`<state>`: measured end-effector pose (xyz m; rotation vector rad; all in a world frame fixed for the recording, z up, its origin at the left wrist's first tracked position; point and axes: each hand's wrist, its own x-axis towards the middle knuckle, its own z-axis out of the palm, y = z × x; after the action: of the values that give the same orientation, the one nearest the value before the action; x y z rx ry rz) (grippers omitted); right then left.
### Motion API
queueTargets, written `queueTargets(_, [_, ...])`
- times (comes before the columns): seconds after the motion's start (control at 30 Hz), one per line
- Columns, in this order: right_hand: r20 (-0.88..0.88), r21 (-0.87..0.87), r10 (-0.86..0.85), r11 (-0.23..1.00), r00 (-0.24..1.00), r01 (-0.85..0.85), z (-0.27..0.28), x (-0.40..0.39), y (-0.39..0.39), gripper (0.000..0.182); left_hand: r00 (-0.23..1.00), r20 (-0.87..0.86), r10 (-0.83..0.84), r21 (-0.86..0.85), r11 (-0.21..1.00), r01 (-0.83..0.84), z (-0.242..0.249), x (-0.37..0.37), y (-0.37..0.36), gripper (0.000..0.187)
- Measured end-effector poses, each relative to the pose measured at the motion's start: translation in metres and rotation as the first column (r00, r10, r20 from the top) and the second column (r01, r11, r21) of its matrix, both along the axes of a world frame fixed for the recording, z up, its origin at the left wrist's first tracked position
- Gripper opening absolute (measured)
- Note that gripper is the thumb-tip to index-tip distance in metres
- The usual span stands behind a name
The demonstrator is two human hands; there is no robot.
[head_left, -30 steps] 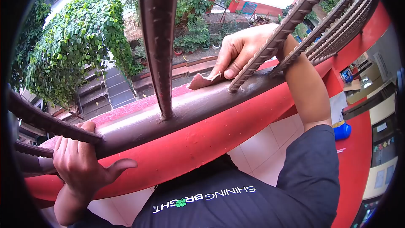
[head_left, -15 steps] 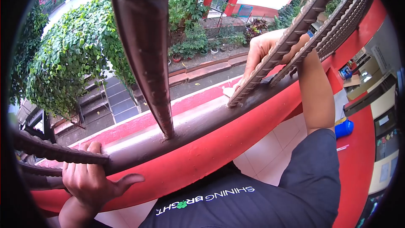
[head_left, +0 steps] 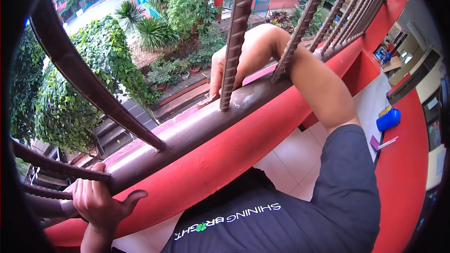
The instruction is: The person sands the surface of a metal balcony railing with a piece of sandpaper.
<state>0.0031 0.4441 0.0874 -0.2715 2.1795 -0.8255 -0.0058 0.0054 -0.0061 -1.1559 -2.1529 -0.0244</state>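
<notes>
My right hand (head_left: 253, 47) reaches out between two ribbed brown bars (head_left: 234, 42) and presses a small piece of sandpaper (head_left: 205, 102) against the far side of the brown rail (head_left: 187, 133). One bar crosses in front of the hand and hides part of the fingers. Only a corner of the sandpaper shows under the fingertips. My left hand (head_left: 101, 201) grips the same railing at the lower left, where a bar meets the rail, with the thumb spread over the red ledge (head_left: 220, 164).
More ribbed bars (head_left: 356, 4) run along the rail to the upper right. Far below outside lie a garden with vines (head_left: 79, 79), potted plants and steps. On my side are white floor tiles (head_left: 290, 159) and a blue container (head_left: 388, 119).
My right hand has slid left along the rail with the sandpaper and now sits behind a bar. My head has shifted, so the bars look thinner. The left hand keeps its grip.
</notes>
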Motion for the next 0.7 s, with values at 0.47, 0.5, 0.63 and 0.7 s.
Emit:
queueTargets(0.47, [0.052,-0.096,-0.086,0.991,0.995,0.09,0.034,0.023,0.027,0.039,0.999,0.026,0.039,0.008,0.999,-0.04,0.0,0.002,-0.005,0.1])
queueTargets(0.5, [0.042,-0.255,-0.024,0.966,0.999,0.034,0.028,0.022,0.02,0.038,0.999,0.024,0.041,0.012,0.999,-0.042,0.001,0.001,-0.003,0.1])
queueTargets(0.63, [0.12,-0.312,-0.091,0.942,0.989,0.125,-0.008,-0.012,-0.014,0.046,0.998,0.038,0.055,0.028,0.998,-0.056,0.002,0.003,0.0,0.103])
queueTargets(0.7, [-0.066,-0.279,-0.039,0.96,0.997,0.019,0.004,0.004,0.0,0.041,0.999,0.037,0.007,0.023,1.0,-0.007,0.001,0.0,-0.006,0.102])
